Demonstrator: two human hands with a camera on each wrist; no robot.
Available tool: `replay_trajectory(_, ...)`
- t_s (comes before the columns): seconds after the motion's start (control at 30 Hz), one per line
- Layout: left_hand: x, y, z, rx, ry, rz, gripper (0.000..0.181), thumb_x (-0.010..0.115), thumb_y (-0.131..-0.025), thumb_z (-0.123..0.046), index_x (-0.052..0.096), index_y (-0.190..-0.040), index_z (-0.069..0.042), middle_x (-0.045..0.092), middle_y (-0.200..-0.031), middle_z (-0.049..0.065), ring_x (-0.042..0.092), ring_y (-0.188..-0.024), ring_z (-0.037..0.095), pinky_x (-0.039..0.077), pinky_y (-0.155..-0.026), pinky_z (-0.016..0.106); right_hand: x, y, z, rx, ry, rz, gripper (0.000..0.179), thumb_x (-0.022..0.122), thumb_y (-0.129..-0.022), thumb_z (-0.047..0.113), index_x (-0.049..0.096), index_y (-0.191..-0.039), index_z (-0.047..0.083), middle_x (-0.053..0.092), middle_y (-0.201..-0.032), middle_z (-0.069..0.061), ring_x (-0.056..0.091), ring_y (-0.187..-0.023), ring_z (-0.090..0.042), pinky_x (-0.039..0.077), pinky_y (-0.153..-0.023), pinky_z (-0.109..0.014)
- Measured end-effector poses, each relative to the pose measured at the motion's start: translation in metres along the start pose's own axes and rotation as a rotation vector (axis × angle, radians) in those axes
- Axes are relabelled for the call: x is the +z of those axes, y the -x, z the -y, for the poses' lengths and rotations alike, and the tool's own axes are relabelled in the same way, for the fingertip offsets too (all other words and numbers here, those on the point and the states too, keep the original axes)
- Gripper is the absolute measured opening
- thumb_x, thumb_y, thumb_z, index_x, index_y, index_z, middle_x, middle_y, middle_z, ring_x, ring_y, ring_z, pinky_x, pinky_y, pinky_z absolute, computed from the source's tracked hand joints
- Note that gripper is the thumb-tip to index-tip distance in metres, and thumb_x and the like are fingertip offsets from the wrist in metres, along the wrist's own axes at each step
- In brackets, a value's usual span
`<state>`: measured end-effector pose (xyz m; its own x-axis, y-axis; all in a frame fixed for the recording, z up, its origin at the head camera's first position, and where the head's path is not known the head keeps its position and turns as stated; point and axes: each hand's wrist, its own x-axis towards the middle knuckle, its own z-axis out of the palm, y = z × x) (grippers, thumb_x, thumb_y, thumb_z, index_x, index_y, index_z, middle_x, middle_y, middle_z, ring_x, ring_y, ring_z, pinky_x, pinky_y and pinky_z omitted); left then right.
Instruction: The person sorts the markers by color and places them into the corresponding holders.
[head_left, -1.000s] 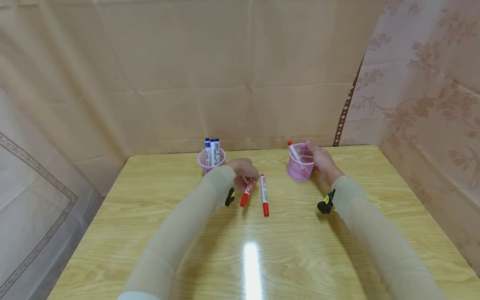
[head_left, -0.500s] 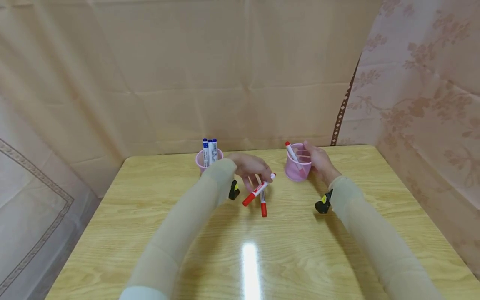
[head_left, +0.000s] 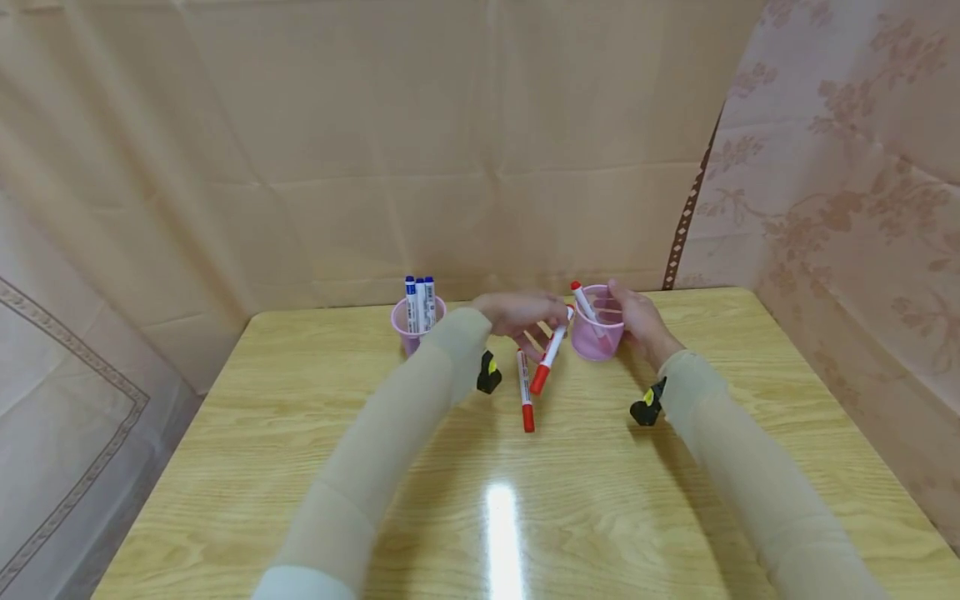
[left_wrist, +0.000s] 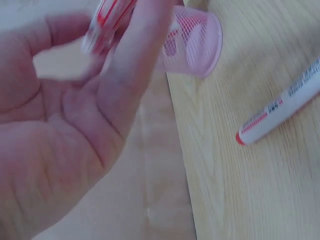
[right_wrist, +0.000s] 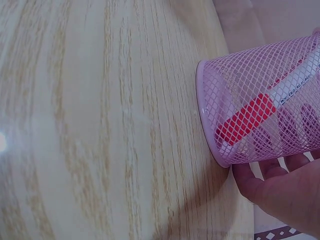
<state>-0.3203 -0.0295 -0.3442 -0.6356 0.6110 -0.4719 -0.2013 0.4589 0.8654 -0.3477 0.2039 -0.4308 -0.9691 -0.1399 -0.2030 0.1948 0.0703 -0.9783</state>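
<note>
My left hand pinches a white marker with a red cap, held above the table and tilted, just left of a pink mesh pen cup. My right hand grips that cup from its right side. Inside the cup leans one red-capped marker, cap end down in the right wrist view. Another red marker lies on the table below my left hand. In the left wrist view, part of the held marker is hidden by the fingers.
A second pink mesh cup stands at the back left, partly behind my left arm, with several blue-capped markers upright in it. The wooden table ends at a beige curtain behind the cups.
My left hand has lifted a red marker off the table and carried it right, close to the right-hand cup, swinging it round on the way. My right hand keeps its grip.
</note>
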Motion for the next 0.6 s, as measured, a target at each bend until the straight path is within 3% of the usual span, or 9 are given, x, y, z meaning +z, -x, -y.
replay_trajectory(0.13, 0.002, -0.007, -0.002, 0.118, 0.103, -0.118, 0.037, 0.045, -0.105, -0.016, 0.044, -0.138, 0.001, 0.053, -0.128, 0.024, 0.065, -0.088, 0.029, 0.063, -0.072, 0.044, 0.0, -0.001, -0.001, 0.007, -0.002, 0.004, 0.072, 0.03, -0.107, 0.055, 0.039, -0.153, 0.001, 0.04, -0.155, -0.024, 0.053, -0.12, -0.022, 0.039, -0.11, -0.039)
replay_trajectory(0.27, 0.003, -0.011, -0.005, 0.198, 0.173, -0.174, 0.036, 0.043, -0.107, -0.019, 0.04, -0.139, 0.0, 0.05, -0.131, 0.027, 0.064, -0.087, 0.029, 0.063, -0.067, 0.041, 0.0, -0.002, -0.003, 0.012, -0.008, 0.001, 0.071, 0.03, -0.107, 0.056, 0.04, -0.153, 0.002, 0.04, -0.155, -0.024, 0.054, -0.118, -0.021, 0.041, -0.106, -0.037)
replay_trajectory(0.37, 0.002, -0.011, -0.007, 0.198, 0.188, -0.155, 0.034, 0.045, -0.106, -0.017, 0.042, -0.135, 0.0, 0.054, -0.12, 0.023, 0.063, -0.082, 0.026, 0.062, -0.064, 0.037, 0.0, -0.003, -0.003, 0.015, -0.013, -0.002, 0.071, 0.031, -0.107, 0.056, 0.041, -0.153, 0.004, 0.041, -0.154, -0.023, 0.055, -0.119, -0.021, 0.042, -0.103, -0.035)
replay_trajectory(0.5, 0.001, -0.008, -0.009, 0.149, 0.137, -0.119, 0.035, 0.051, -0.104, -0.016, 0.05, -0.133, 0.004, 0.058, -0.1, 0.012, 0.061, -0.078, 0.024, 0.061, -0.061, 0.034, 0.0, -0.003, -0.003, 0.018, -0.012, -0.005, 0.07, 0.032, -0.106, 0.056, 0.042, -0.152, 0.004, 0.042, -0.154, -0.022, 0.053, -0.121, -0.022, 0.043, -0.102, -0.035)
replay_trajectory(0.6, 0.002, -0.006, -0.011, 0.137, 0.099, -0.099, 0.036, 0.053, -0.103, -0.016, 0.053, -0.133, 0.005, 0.06, -0.099, 0.01, 0.061, -0.08, 0.024, 0.061, -0.063, 0.034, 0.0, -0.002, -0.002, 0.018, -0.022, -0.009, 0.07, 0.032, -0.107, 0.056, 0.041, -0.152, 0.003, 0.042, -0.154, -0.022, 0.054, -0.117, -0.02, 0.043, -0.101, -0.034)
